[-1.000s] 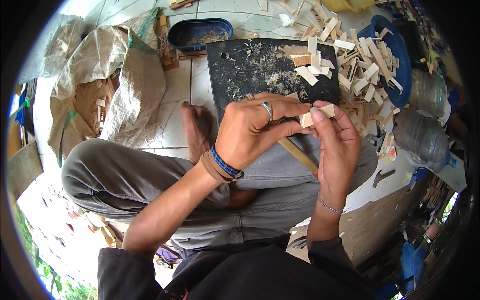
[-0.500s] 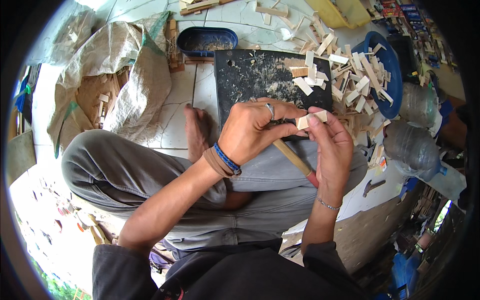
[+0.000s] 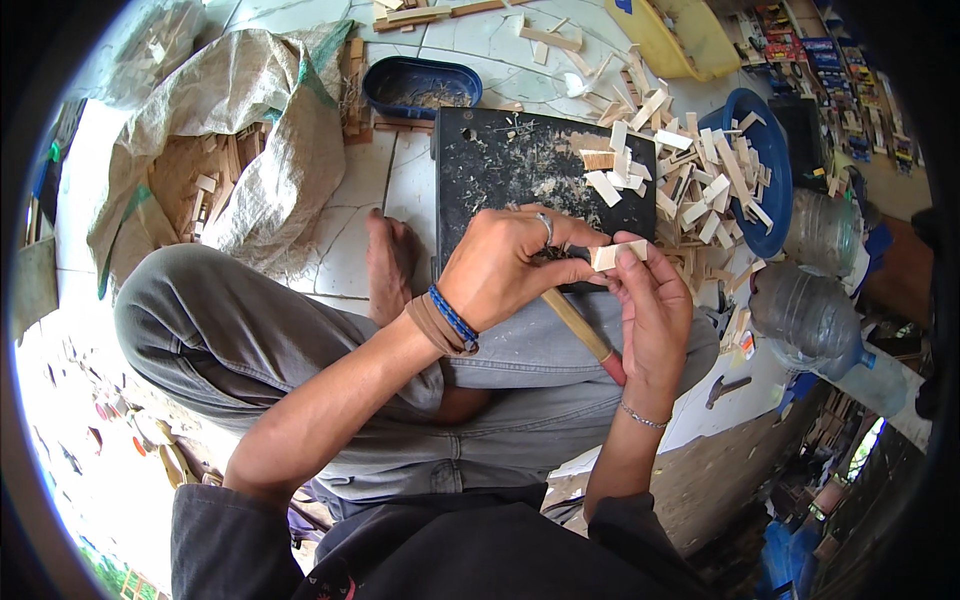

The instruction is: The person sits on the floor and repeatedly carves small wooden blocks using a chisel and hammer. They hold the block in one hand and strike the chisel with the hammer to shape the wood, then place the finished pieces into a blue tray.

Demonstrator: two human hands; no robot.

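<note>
1. The left hand point(image 3: 505, 265) is closed around a wooden-handled tool point(image 3: 583, 327), whose pale handle with a red end slants down to the right below the fist; the working tip is hidden behind the fingers, so I cannot tell what kind of tool it is.
2. The right hand point(image 3: 655, 310) pinches a small pale wood piece point(image 3: 617, 254) between thumb and fingertips, just above the left hand's knuckles and touching them. Both hands meet over the person's lap, in front of the dark board.
3. Far left, a woven sack point(image 3: 250, 110) lies crumpled on the tiled floor point(image 3: 385, 195), with small wood offcuts inside its fold.
4. Beside it, a bare foot point(image 3: 388, 262) rests on the tiles, next to the bent knee in grey trousers point(image 3: 230, 330).
5. Above that stands a dark blue oval tray point(image 3: 420, 85) holding shavings.
6. In the middle, a black cutting board point(image 3: 510, 170) lies dusted with sawdust and a few cut slips.
7. To the right, a heap of pale wood slips point(image 3: 700, 170) spills over a blue basin point(image 3: 775, 170).
8. Further right, a clear plastic bottle point(image 3: 815, 320) lies on its side, and a hammer point(image 3: 727, 388) rests just below it.
9. At the top right sits a yellow tub point(image 3: 690, 35).
</note>
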